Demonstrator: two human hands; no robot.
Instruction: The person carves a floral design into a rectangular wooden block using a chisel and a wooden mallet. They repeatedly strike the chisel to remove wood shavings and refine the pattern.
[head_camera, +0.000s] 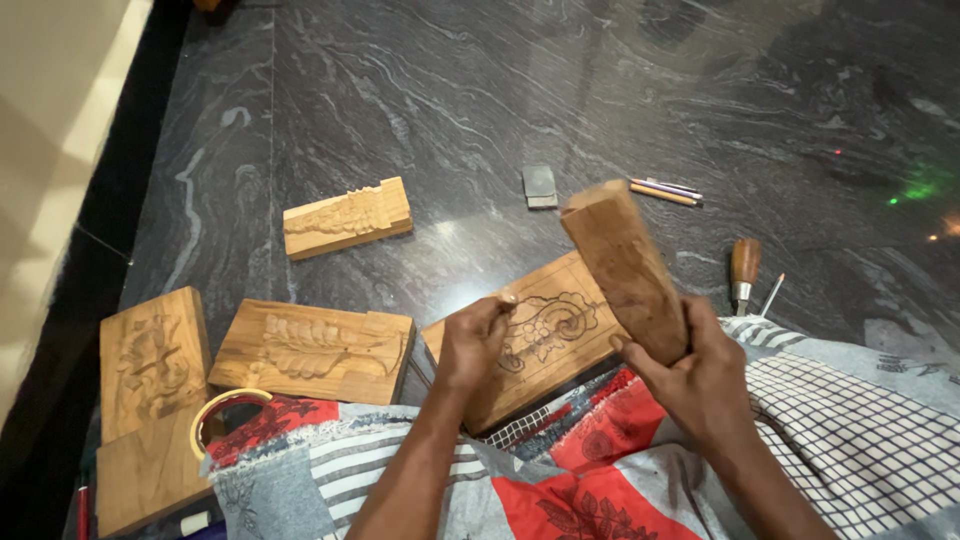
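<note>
Right hand (700, 375): fingers are closing around a wooden mallet block (625, 268), holding it raised and tilted | Left hand (472, 340): fingers are curling shut on a tool, mostly hidden, against the carved panel (545, 330) | Panel: is lying partly on the patterned cloth (600, 470), partly on the marble floor (450, 90) | Nearby: chisel (744, 272), other carved blocks (315, 348).

The right hand (700, 375) grips a wooden mallet (625, 265) raised over the carved panel (545, 335); the left hand (472, 345) rests on it.

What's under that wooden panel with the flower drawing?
The flower panel lies tilted, its near edge on patterned cloth, its far edge on the dark stone floor. Whatever sits beneath its middle is hidden.
</note>
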